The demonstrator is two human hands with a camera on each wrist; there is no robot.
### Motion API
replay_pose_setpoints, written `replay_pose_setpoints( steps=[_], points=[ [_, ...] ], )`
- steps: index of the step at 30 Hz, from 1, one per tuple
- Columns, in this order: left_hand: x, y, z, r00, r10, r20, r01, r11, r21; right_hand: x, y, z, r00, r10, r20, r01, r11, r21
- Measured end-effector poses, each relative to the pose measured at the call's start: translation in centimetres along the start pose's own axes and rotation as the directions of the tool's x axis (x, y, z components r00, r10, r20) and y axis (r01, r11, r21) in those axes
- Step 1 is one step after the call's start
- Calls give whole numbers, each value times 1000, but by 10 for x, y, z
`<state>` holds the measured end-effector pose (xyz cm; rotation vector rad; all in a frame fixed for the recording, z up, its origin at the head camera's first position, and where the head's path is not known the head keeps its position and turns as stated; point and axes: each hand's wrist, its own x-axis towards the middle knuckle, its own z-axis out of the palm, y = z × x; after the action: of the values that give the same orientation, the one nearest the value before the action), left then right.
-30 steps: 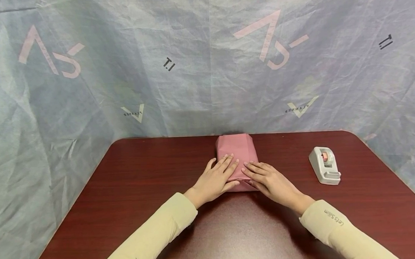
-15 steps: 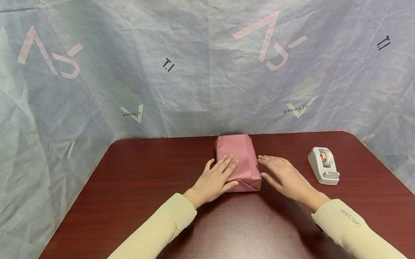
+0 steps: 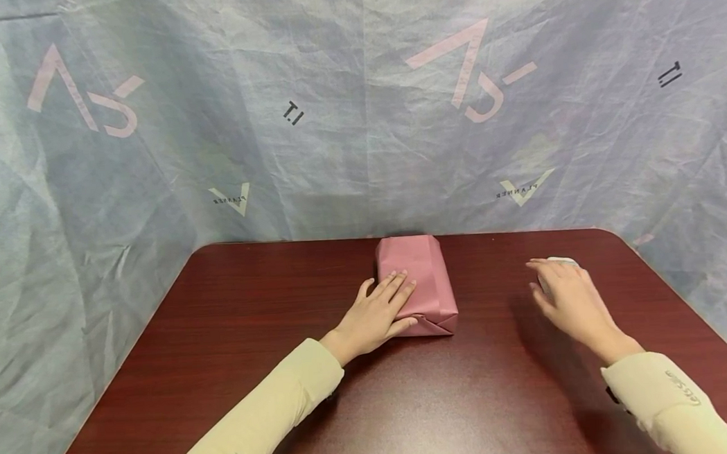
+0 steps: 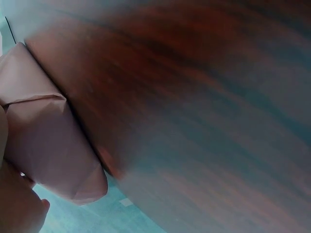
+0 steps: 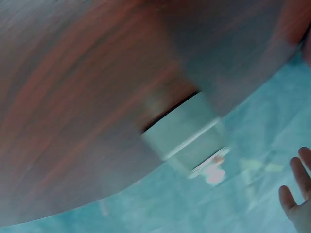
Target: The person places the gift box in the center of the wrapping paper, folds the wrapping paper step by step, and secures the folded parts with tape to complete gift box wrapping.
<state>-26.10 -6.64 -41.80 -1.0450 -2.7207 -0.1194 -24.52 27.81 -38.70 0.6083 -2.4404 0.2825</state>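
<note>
Pink package [image 3: 425, 265] just below centre of head view, on dark red table [image 3: 250, 310]; left hand [image 3: 372, 317] flat on top, fingers outstretched. Right hand [image 3: 569, 304] at right of frame, fingers loosely extended, hiding most of white tape dispenser [image 3: 563, 260]. Left wrist view: package at left edge, folded end showing. Right wrist view: tape dispenser near centre, blurred; fingers at lower right, apart from it.
</note>
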Motion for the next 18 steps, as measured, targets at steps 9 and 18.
replay_pose_setpoints(
  steps=[9,18],
  points=[
    [0,0,0,1000,-14,18,14,1000,-27,-27,31,-12,983,180,47,-174,979,-102],
    [-1,1,0,1000,-12,15,13,998,-58,-39,44,-12,944,302,133,-283,948,-143]
  ],
)
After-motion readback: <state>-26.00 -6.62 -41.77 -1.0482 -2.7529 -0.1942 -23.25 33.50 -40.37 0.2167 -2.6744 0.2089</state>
